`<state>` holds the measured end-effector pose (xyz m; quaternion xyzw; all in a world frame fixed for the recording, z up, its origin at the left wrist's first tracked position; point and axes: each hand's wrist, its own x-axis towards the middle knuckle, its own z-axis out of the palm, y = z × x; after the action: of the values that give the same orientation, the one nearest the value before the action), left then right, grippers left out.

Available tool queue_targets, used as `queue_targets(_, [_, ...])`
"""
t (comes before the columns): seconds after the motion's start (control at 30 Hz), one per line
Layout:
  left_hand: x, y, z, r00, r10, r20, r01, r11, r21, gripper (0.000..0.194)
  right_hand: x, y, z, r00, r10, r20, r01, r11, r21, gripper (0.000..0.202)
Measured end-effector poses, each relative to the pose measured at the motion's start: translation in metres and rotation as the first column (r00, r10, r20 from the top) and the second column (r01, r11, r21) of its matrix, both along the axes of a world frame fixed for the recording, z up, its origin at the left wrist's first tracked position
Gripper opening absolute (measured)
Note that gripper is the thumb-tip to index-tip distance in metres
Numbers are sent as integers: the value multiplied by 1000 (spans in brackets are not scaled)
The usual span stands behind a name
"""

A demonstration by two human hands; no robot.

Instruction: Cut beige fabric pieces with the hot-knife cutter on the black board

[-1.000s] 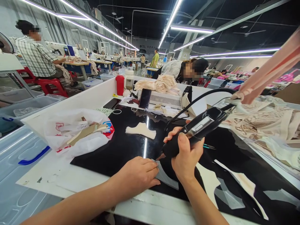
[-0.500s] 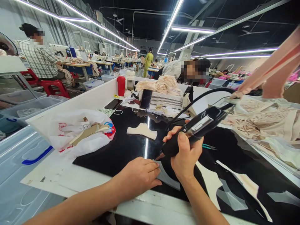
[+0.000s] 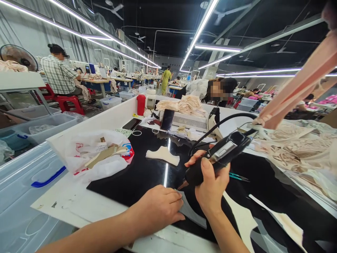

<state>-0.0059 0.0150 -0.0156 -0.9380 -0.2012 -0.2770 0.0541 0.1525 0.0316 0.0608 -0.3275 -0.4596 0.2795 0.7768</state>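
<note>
My right hand (image 3: 210,186) is wrapped around a black corded hand tool (image 3: 221,154) with a silver panel. Its small copper-coloured tip (image 3: 183,184) points down beside my left fingers. My left hand (image 3: 160,209) is curled, its fingertips pressing the end of a translucent curved piece (image 3: 193,212) onto the black work surface (image 3: 126,189). Whatever lies under the left palm is hidden. A cream cut piece (image 3: 162,155) lies ahead of both hands. Right of my right arm are another cream piece (image 3: 240,219), a narrow cream strip (image 3: 281,219) and teal thread snips (image 3: 238,177).
A plastic bag of scraps (image 3: 105,154) sits to the left. Phones (image 3: 167,119), a red cup (image 3: 140,104) and stacked fabric (image 3: 184,104) stand at the back. A pink fabric strip (image 3: 292,84) hangs at the tool's cord end. A co-worker (image 3: 218,89) bends beyond the table.
The whole view has shifted, so most things appear slightly further right and lower. Both hands keep their hold, and the tool tip stays close to the left fingers.
</note>
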Motion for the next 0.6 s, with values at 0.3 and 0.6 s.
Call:
queue_targets(0.3, [1, 3, -1, 1000, -2, -5, 2, 1000, -10, 32, 17, -22, 9, 999, -42, -30, 41, 998, -51, 43])
queue_targets(0.6, [-1, 2, 3, 1000, 1, 10, -1, 1000, -24, 27, 37, -51, 5, 997, -67, -22, 65, 994, -87, 45])
